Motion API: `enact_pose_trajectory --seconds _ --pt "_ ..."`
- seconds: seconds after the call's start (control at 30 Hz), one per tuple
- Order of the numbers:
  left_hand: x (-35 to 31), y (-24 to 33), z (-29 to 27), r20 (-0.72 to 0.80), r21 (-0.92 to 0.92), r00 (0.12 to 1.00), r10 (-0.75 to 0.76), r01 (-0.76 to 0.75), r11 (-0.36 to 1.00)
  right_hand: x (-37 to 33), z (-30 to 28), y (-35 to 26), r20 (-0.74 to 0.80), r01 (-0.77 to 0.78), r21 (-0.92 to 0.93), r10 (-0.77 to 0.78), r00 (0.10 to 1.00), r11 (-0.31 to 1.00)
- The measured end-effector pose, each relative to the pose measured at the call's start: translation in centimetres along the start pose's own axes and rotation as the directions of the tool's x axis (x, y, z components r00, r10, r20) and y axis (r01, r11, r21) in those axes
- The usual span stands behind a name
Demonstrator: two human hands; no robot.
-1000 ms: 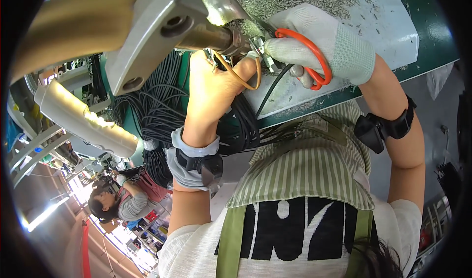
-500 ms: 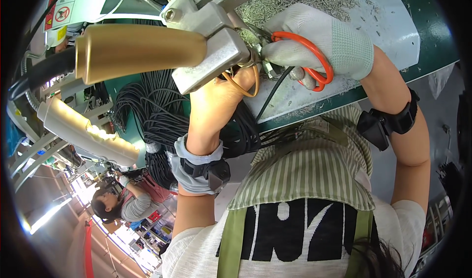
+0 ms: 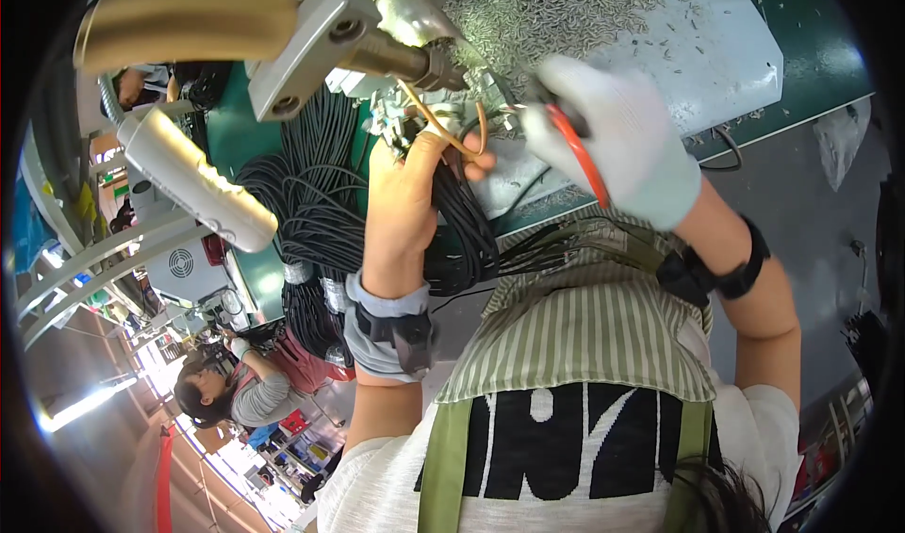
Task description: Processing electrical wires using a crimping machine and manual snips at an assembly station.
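My bare left hand is closed around black cable ends, their small silvery connectors showing above the fingers. Black cable strands hang beside that wrist. A tan loop crosses in front of the fingers. On the right, my white-gloved right hand, smeared by motion, grips red-handled cutters. Their dark jaws point toward the left hand, with a gap between, and I cannot tell whether they are apart. A heap of tiny metal pieces lies just beyond both hands.
A tan-handled metal arm hangs over the left hand, and a lit tube lamp sits further left. Coiled black cables cover the green table's left part. A pale sheet carries scattered pieces. Another person works at lower left.
My right hand has drawn away from the left, turning the cutters. The metal arm has shifted left in view, and the connectors in my left hand now show.
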State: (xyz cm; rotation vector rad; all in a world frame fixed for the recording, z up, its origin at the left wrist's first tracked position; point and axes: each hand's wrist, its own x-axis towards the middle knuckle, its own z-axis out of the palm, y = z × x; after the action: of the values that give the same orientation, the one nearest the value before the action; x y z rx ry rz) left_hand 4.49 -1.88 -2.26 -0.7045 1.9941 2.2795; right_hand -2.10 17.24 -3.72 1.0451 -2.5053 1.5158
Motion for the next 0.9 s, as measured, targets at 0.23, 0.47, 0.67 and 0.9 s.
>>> enact_pose_trajectory --seconds 0.23,0.47,0.67,0.9 --pt "-4.4 -0.3 -1.1 0.086 -0.301 0.996 -0.017 0.042 0.953 -9.8 -2.0 -0.2 -0.253 -0.377 0.275 0.445 0.859 0.884" --pt "-6.7 1.3 0.8 0.365 0.201 0.900 -0.239 0.174 0.964 -8.9 -6.2 -3.2 -0.195 -0.377 0.377 0.470 0.861 0.846" --pt "-7.7 1.9 1.2 0.509 0.590 0.859 -0.047 -0.309 0.746 -4.2 -3.6 -6.0 0.440 -0.503 0.325 0.342 0.830 0.801" --pt "-8.4 0.7 2.4 0.294 0.329 0.936 0.194 -0.290 0.899 -4.1 -3.5 -5.0 0.579 -0.676 0.537 0.362 0.730 0.504"
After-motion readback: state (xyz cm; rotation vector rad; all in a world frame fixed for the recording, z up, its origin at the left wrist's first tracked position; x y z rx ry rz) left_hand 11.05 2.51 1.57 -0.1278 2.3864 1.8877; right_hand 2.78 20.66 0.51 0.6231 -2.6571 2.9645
